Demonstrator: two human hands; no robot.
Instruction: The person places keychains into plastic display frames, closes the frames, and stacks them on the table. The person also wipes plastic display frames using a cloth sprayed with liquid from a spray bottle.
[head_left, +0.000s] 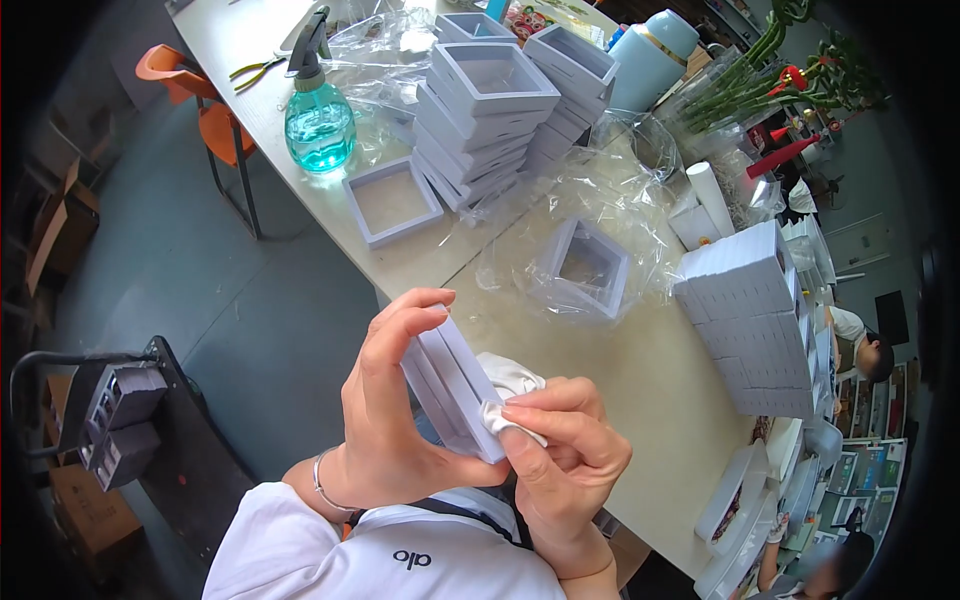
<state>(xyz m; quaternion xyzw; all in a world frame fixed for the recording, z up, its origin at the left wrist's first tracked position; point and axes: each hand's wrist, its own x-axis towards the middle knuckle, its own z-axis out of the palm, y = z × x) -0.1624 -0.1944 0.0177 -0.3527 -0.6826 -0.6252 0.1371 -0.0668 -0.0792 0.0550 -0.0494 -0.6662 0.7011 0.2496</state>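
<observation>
My left hand (385, 410) grips a pale lilac square frame (452, 385) by its edges, tilted up in front of my chest. In my right hand (565, 455) a white cloth (512, 378) is pinched and pressed against the frame's near edge. Beyond my hands, another frame (390, 203) lies flat at the table's left edge. One more frame (590, 268) sits on or in crumpled clear plastic (510, 255); I cannot tell which. Stacks of similar frames (470, 130) rise behind them.
A spray bottle (320, 125) with teal liquid and pliers (257, 72) stand near the table's left edge. On the right is a block of stacked pale pieces (750, 320). A light-blue container (652, 60) is at the back. Two other people (862, 345) are at far right.
</observation>
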